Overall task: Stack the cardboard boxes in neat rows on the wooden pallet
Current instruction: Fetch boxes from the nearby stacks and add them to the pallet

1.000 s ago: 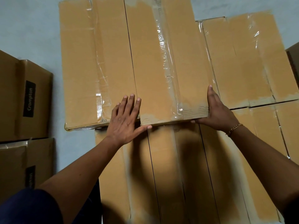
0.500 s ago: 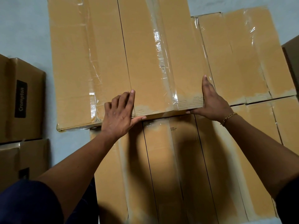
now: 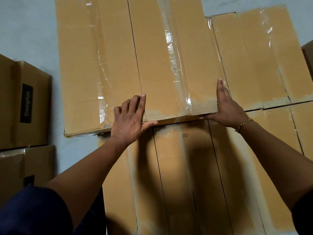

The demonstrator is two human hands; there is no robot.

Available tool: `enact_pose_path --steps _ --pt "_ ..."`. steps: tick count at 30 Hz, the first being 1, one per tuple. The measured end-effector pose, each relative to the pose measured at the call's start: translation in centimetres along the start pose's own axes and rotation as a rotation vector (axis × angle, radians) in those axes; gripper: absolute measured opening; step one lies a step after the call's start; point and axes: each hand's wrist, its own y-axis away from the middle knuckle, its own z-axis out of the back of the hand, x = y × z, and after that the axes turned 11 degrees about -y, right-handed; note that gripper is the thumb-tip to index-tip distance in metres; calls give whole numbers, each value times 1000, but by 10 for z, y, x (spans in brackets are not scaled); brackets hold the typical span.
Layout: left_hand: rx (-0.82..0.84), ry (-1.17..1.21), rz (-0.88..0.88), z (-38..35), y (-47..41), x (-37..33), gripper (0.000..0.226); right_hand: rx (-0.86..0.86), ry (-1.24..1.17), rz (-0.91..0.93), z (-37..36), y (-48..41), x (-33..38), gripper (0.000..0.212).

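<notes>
- Pale blue-grey floor (image 3: 30,31) at 10 o'clock, beside the stack.
- At 12 o'clock, long taped cardboard box (image 3: 169,56), lying flat, near end over the lower boxes (image 3: 183,175) at 6 o'clock.
- Gripped at its near left corner by the left hand (image 3: 130,119): fingers bent on top, thumb along the near edge.
- Held at its near right corner by the right hand (image 3: 227,107): fingers straight along the side, thumb beneath the near edge; gold bracelet (image 3: 243,123) at the wrist.
- Touching at 11 o'clock, a wrapped box (image 3: 79,73); at 2 o'clock, a lower-lying box (image 3: 254,56).
- At 9 o'clock, well apart, a Crompton box (image 3: 25,106).
</notes>
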Motion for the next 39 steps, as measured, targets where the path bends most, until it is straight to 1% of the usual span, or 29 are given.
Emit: enact_pose_path --steps 10,15,20,24,26,28,31,33,35,39 --pt "13 -32 -1 -4 0 0 102 -8 18 -24 -1 1 3 151" --pt "3 0 -15 -3 0 1 101 13 82 -50 3 3 9 152" --pt "22 -40 -73 7 0 7 102 24 214 -138 10 16 29 147" --pt "61 -13 -143 21 2 23 106 -19 212 -219 20 44 49 143" --pt "106 8 -178 34 5 37 108 -40 180 -254 26 65 65 137" --pt "144 -8 -218 52 11 54 105 -58 175 -281 29 90 86 132" --pt "145 -5 -263 87 27 83 98 -64 157 -313 28 129 125 128" --pt "133 15 -262 113 40 99 95 -70 126 -322 28 154 154 127" --pt "117 45 -239 140 59 112 94 -92 80 -308 31 180 184 127" --pt "109 88 -178 200 113 120 93 -112 13 -198 37 237 236 122"
